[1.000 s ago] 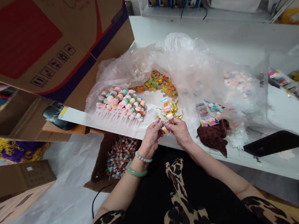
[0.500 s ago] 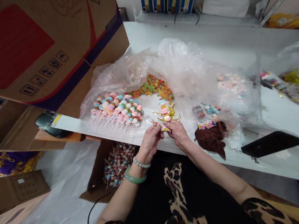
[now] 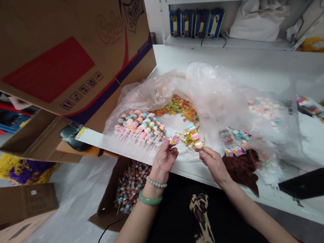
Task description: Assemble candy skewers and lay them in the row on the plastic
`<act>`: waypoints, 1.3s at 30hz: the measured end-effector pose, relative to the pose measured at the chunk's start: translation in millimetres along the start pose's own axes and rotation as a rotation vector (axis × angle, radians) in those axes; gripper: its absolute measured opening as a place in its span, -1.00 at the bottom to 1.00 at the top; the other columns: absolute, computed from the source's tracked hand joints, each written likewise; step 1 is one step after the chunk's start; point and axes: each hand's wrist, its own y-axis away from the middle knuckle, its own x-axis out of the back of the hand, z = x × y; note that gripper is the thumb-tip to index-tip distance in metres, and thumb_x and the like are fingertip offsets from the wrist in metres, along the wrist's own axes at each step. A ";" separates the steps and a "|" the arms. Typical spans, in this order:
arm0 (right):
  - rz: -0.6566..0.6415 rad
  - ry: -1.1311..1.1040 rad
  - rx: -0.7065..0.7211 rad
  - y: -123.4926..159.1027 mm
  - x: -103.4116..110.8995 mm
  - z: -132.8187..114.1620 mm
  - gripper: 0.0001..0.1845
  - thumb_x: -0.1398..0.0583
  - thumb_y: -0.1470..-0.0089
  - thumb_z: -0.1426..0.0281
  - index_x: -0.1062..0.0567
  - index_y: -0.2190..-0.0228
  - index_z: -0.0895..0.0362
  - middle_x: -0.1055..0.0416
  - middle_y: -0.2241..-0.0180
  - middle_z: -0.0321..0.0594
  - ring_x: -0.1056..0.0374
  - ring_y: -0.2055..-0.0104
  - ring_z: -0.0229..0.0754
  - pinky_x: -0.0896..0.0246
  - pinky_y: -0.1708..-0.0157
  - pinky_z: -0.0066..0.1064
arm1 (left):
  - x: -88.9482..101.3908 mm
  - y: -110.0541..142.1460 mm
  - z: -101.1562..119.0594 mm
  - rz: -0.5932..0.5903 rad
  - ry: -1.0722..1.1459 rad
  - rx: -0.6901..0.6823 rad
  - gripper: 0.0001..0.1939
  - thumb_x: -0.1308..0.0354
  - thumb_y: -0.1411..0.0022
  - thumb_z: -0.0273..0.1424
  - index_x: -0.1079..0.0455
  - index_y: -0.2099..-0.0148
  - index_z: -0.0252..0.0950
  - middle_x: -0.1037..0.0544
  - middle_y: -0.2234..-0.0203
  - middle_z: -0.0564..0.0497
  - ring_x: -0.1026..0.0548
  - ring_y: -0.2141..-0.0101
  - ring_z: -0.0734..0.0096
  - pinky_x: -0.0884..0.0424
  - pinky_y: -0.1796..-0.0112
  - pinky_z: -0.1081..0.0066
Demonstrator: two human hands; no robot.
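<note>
My left hand (image 3: 163, 160) pinches a small clear wrapper with a pink patch (image 3: 175, 139) at the front edge of the white table (image 3: 260, 70). My right hand (image 3: 213, 161) is closed on the stick of a pastel candy skewer (image 3: 195, 135) that stands over a bundle of gold twist ties (image 3: 189, 140). Just left lies a row of finished candy skewers (image 3: 141, 126) on clear plastic sheeting (image 3: 213, 89). Behind them sits a heap of small orange and green ring candies (image 3: 178, 107).
A big cardboard box (image 3: 58, 51) overhangs the table's left end. A box of wrapped lollipops (image 3: 129, 185) stands on the floor below. A brown cloth (image 3: 242, 169), printed card packs (image 3: 230, 147) and a black phone (image 3: 314, 182) lie to the right. Shelves line the back wall.
My hands have come apart: the left now holds the wrapper alone and the right has lifted a candy skewer. The camera has tilted up, showing the shelves.
</note>
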 end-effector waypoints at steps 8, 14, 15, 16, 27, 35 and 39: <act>-0.003 0.439 0.402 22.7 -12.5 -15.9 -0.75 -0.06 -0.22 0.32 -0.48 0.40 0.08 -0.37 0.46 -0.24 -0.30 0.40 -0.18 -0.17 0.32 -0.37 | 0.8 5.3 11.4 -0.101 0.037 -0.101 -0.69 -0.44 0.03 -0.28 -0.43 0.30 -0.26 -0.54 0.53 0.10 -0.43 0.57 0.52 -0.40 0.47 0.45; 0.034 0.641 0.471 22.7 -12.5 -5.9 -0.72 0.00 -0.28 0.38 -0.46 0.37 0.08 -0.38 0.46 -0.23 -0.32 0.39 -0.17 -0.17 0.34 -0.38 | 2.7 11.6 15.7 -0.175 0.015 -0.207 -0.67 -0.47 0.09 -0.28 -0.46 0.33 -0.30 -0.61 0.44 0.00 -0.56 0.43 0.36 -0.50 0.34 0.35; 0.046 0.696 0.494 23.6 -11.8 -4.8 -0.72 0.01 -0.28 0.39 -0.47 0.35 0.09 -0.38 0.45 -0.21 -0.33 0.38 -0.17 -0.17 0.34 -0.38 | 3.2 11.9 15.6 -0.191 0.002 -0.246 -0.68 -0.48 0.11 -0.29 -0.46 0.35 -0.31 -0.61 0.45 0.00 -0.56 0.42 0.37 -0.51 0.31 0.34; 0.063 0.762 0.523 24.7 -11.3 -4.2 -0.71 0.02 -0.29 0.41 -0.47 0.33 0.10 -0.39 0.44 -0.19 -0.33 0.37 -0.16 -0.16 0.33 -0.38 | 3.5 12.1 15.4 -0.200 -0.013 -0.287 -0.68 -0.49 0.13 -0.30 -0.46 0.38 -0.32 -0.60 0.47 0.01 -0.55 0.43 0.38 -0.51 0.29 0.34; 0.004 0.804 0.506 21.5 -10.6 3.6 -0.69 0.03 -0.29 0.39 -0.48 0.32 0.10 -0.35 0.46 -0.21 -0.29 0.40 -0.18 -0.10 0.35 -0.38 | 0.9 14.1 18.8 -0.282 -0.272 -0.392 -0.69 -0.46 0.11 -0.24 -0.54 0.39 -0.36 -0.56 0.49 0.00 -0.50 0.47 0.46 -0.43 0.35 0.42; -0.348 -0.017 -0.244 12.6 -14.9 1.3 -0.70 -0.18 -0.07 0.16 -0.47 0.43 0.15 -0.15 0.62 -0.39 0.09 0.64 -0.38 0.22 0.64 -0.50 | 5.0 10.5 8.9 -0.314 -0.331 -0.294 -0.62 -0.49 0.18 -0.20 -0.51 0.42 -0.39 -0.54 0.53 -0.03 -0.53 0.43 0.37 -0.44 0.25 0.35; -0.648 -0.474 -0.604 8.9 -18.5 -1.4 -0.73 -0.27 0.03 0.24 -0.46 0.35 0.19 -0.05 0.61 -0.49 0.36 0.66 -0.48 0.45 0.69 -0.57 | 7.5 11.7 4.7 -0.303 -0.372 -0.285 -0.66 -0.47 0.14 -0.21 -0.51 0.44 -0.37 -0.55 0.52 -0.02 -0.49 0.45 0.43 -0.41 0.30 0.41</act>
